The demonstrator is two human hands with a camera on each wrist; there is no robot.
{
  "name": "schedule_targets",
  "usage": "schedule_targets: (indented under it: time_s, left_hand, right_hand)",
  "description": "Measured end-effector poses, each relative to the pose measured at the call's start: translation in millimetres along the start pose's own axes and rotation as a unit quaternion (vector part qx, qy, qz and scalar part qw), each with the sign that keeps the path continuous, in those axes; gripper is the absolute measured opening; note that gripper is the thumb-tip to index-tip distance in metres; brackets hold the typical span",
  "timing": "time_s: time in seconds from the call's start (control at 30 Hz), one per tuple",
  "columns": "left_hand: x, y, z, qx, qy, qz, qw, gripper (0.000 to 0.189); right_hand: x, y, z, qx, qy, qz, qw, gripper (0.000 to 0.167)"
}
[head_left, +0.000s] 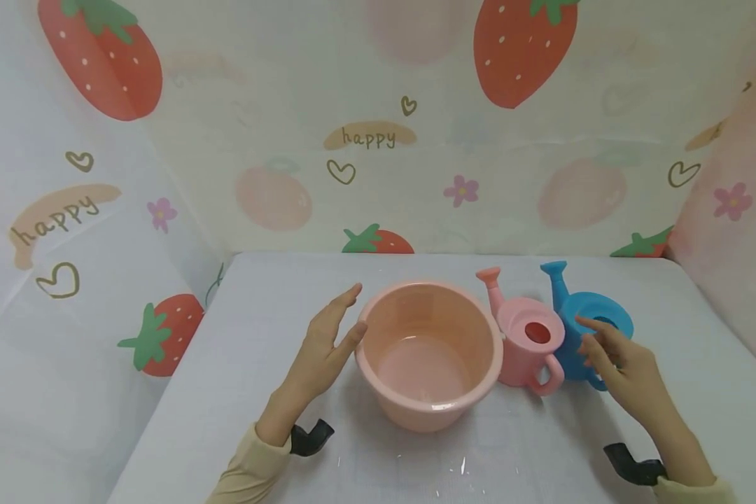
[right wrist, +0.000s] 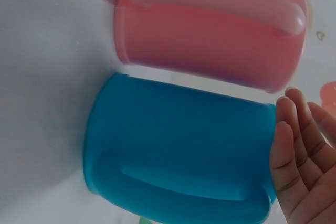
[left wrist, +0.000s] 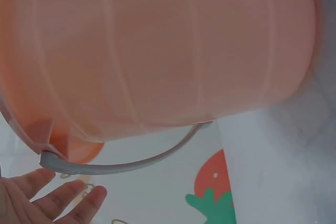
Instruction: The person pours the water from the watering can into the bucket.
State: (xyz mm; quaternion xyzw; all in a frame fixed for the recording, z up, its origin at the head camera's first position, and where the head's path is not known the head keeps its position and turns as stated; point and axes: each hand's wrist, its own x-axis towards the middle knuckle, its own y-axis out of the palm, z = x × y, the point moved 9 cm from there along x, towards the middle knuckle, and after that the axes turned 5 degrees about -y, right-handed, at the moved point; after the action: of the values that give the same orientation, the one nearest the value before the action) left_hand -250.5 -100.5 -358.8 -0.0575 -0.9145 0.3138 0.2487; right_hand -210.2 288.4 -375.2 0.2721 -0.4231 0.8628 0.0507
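A pink bucket (head_left: 428,413) stands upright in the middle of the table, with a grey handle (left wrist: 126,167) hanging along its far side. My left hand (head_left: 321,353) is at the bucket's left rim, fingers extended and thumb close to the rim; whether it touches cannot be told. To the bucket's right stands a pink watering can (head_left: 523,364), and beside that a blue watering can (head_left: 595,304). My right hand (head_left: 630,367) hovers at the top of the blue can with fingers loosely bent, grasping nothing. Its fingertips lie close to the can's upper edge in the right wrist view.
The white tabletop (head_left: 264,301) has a glossy covering. Behind it rises a backdrop (head_left: 378,189) printed with strawberries, hearts and flowers, which also runs along the left and right sides. Each wrist wears a black strap mount (head_left: 311,439).
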Motion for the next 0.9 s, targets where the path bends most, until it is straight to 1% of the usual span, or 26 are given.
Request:
schedule_targets:
  time_s: [0.13,0.23,0.37,0.43,0.57,0.7,0.8,0.9]
  left_hand:
    - [-2.4,3.4,-0.5,-0.008,-0.009,0.022,0.9997,0.056]
    - [-4.8,6.6,0.4,-0.010,-0.020,0.031,0.9993,0.057]
    - [-7.9,9.7,1.3,-0.012,-0.033,0.034,0.9988,0.058]
    - [-9.2,11.4,1.4,-0.011,-0.037,0.040,0.9985,0.058]
    - [-10.9,14.9,0.9,-0.013,-0.041,0.051,0.9978,0.058]
    - [-11.5,16.7,-0.3,-0.021,-0.040,0.057,0.9974,0.059]
    - [-12.0,17.4,-0.9,-0.028,-0.041,0.061,0.9969,0.059]
    - [-12.4,18.2,-1.1,-0.033,-0.040,0.065,0.9965,0.060]
  right_hand:
    - [-5.4,8,3,-0.005,0.008,0.016,0.9998,0.036]
    - [-9.6,16,4,-0.005,0.024,0.041,0.9988,0.040]
    - [-15.5,28,4,-0.005,0.044,0.071,0.9965,0.053]
    - [-18.3,34,3,0.001,0.056,0.079,0.9953,0.060]
    - [-23.5,44,-1,0.013,0.090,0.090,0.9918,0.075]
    - [-27.8,51,-1,0.022,0.111,0.095,0.9891,0.085]
    - [-30.2,54,0,0.023,0.117,0.089,0.9888,0.089]
    - [-32.4,56,1,0.023,0.126,0.072,0.9892,0.091]
